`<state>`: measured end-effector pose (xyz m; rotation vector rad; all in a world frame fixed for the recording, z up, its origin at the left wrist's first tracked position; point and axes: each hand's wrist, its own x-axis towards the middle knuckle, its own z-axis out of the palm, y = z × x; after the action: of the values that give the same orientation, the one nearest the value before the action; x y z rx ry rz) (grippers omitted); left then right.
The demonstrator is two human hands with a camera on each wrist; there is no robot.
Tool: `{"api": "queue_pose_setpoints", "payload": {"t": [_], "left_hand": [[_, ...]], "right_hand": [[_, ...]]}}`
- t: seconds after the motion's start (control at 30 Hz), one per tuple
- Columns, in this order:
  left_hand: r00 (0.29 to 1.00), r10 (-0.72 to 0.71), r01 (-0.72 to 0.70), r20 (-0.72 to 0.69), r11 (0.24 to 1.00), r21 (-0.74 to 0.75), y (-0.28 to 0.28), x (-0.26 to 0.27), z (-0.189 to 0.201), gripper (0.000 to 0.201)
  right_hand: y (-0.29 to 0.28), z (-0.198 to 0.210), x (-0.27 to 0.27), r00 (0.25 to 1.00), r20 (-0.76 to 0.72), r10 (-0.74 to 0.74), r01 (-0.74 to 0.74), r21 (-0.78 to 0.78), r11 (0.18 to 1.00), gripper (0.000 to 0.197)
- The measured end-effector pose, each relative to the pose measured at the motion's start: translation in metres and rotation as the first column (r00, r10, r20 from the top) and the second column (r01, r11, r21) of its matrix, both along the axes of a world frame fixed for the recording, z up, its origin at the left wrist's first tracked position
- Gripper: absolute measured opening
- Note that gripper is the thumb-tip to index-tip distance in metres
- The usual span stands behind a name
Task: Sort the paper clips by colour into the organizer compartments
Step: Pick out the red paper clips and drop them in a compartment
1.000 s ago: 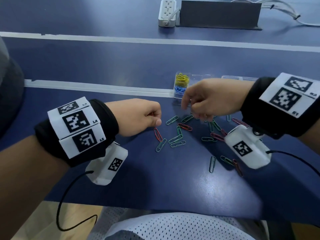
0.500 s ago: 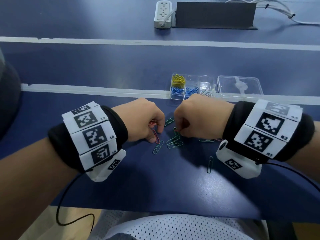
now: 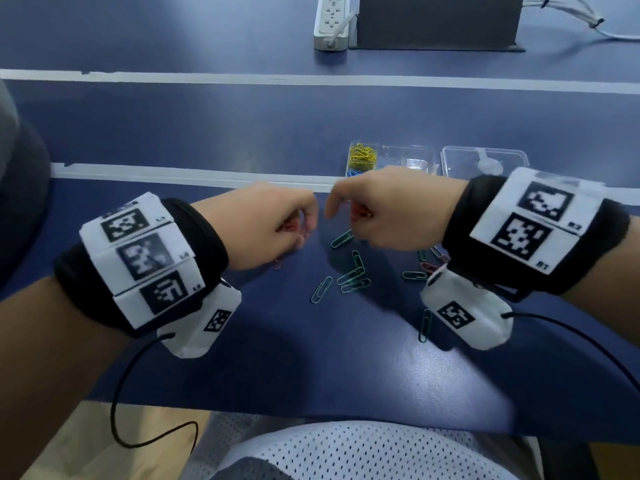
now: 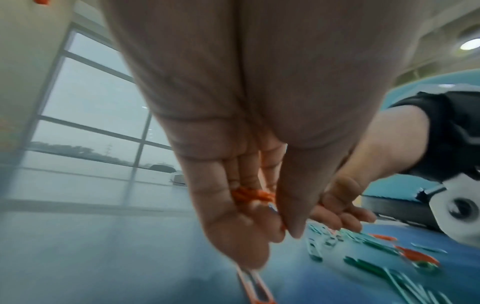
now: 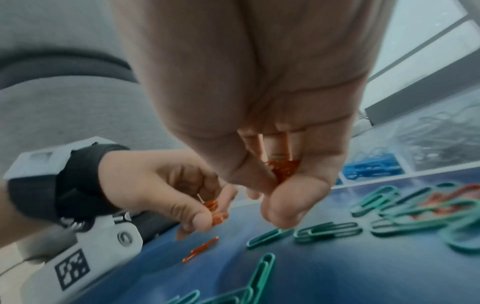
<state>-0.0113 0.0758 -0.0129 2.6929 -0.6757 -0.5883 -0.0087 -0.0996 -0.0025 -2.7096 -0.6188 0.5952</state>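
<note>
Red clips (image 5: 281,169) in both hands (wrist views only)

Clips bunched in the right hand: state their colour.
Red-orange. The clips lie bunched in the right hand, clearest in the right wrist view.

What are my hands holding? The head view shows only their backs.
Observer: The left hand curls round a bunch of red clips.
Operator: And the right?
Observer: The right hand cups its own red pile against the palm.
Operator: My right hand hides the organizer. What sits beside the blue ones?
Observer: Silver clips fill the compartment next to the blue clips.
</note>
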Motion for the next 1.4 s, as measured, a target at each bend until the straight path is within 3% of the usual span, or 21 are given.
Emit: {"api": "queue_pose_setpoints", "payload": {"t": [0.23,0.33,0.43,0.57,0.7,0.77,0.9,1.03,1.17,1.27,1.4], "left_hand": [[0.985,0.172,-0.171,-0.004,0.982,0.074,0.031,0.006,0.008,0.023],[0.970,0.242,-0.241,-0.032,0.970,0.036,0.042,0.008,0.009,0.027],[0.942,0.318,-0.327,-0.103,0.941,-0.084,0.053,0.009,0.008,0.028],[0.933,0.333,-0.347,-0.135,0.933,-0.095,0.059,0.010,0.005,0.025],[0.943,0.309,-0.322,-0.126,0.941,-0.105,0.046,0.015,0.006,0.027],[0.952,0.284,-0.299,-0.114,0.944,-0.140,0.035,0.020,0.009,0.032],[0.964,0.238,-0.254,-0.116,0.955,-0.155,0.009,0.032,0.012,0.034],[0.977,0.197,-0.208,-0.083,0.968,-0.143,-0.025,0.045,0.015,0.027],[0.969,0.241,-0.228,0.049,0.955,-0.188,-0.065,0.061,0.024,0.026],[0.948,0.315,-0.291,0.042,0.914,-0.281,-0.086,0.076,0.025,0.022],[0.937,0.348,-0.330,0.018,0.902,-0.278,-0.098,0.088,0.020,0.035]], "right_hand": [[0.050,0.002,0.005,0.936,0.156,0.315,-0.308,-0.066,0.949,0.028],[0.071,0.006,-0.003,0.815,0.221,0.536,-0.510,-0.166,0.844,0.029],[0.079,0.002,-0.003,0.686,0.232,0.690,-0.599,-0.359,0.716,0.028],[0.073,0.000,0.001,0.707,0.135,0.694,-0.596,-0.413,0.688,0.025],[0.070,-0.001,-0.003,0.736,0.167,0.657,-0.519,-0.484,0.704,0.027],[0.065,0.004,0.000,0.785,0.193,0.589,-0.472,-0.430,0.770,0.030],[0.033,0.024,0.015,0.897,0.200,0.395,-0.364,-0.173,0.915,0.029],[-0.016,0.047,0.042,0.971,0.238,0.018,-0.002,-0.065,0.998,0.029],[-0.046,0.043,0.071,0.947,0.098,-0.306,0.305,0.027,0.952,0.025],[-0.049,0.035,0.082,0.904,-0.013,-0.427,0.427,0.086,0.900,0.021],[-0.044,0.026,0.087,0.877,-0.084,-0.473,0.477,0.028,0.879,0.018]]}}
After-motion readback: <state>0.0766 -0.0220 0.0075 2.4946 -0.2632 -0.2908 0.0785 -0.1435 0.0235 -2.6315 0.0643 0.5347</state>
